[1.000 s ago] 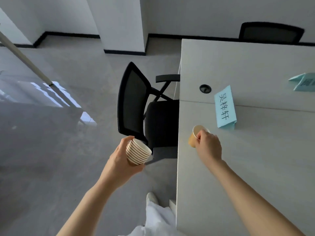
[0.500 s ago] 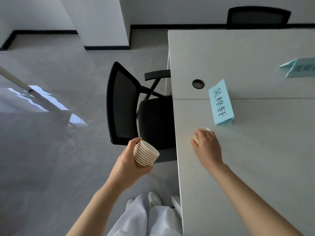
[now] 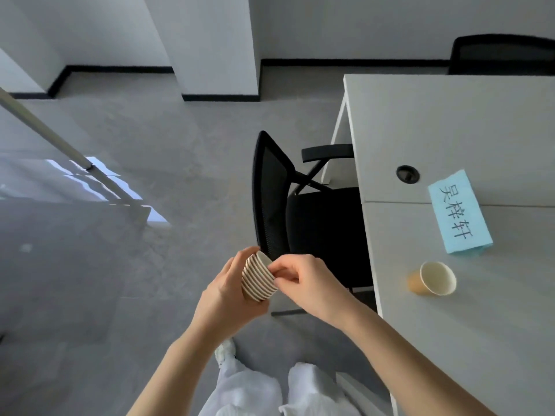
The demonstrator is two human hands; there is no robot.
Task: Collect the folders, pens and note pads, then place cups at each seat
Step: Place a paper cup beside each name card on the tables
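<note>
Now | cup (image 3: 432, 279) near table (image 3: 450, 340) edge | fingers (image 3: 277, 270) seemingly pinch stack (image 3: 258, 279)

- Single paper cup (image 3: 432, 278) on the table: matt tan outside, pale smooth inside.
- Table (image 3: 468, 121), at 3 o'clock: smooth, matt, pale laminate.
- Name card (image 3: 459, 211): thin blue paper.
- Chair (image 3: 270, 202): black mesh back.
- Floor (image 3: 156, 151): grey, faintly glossy.

Head camera, wide-angle, looks steeply down, hands close, floor beyond.
</note>
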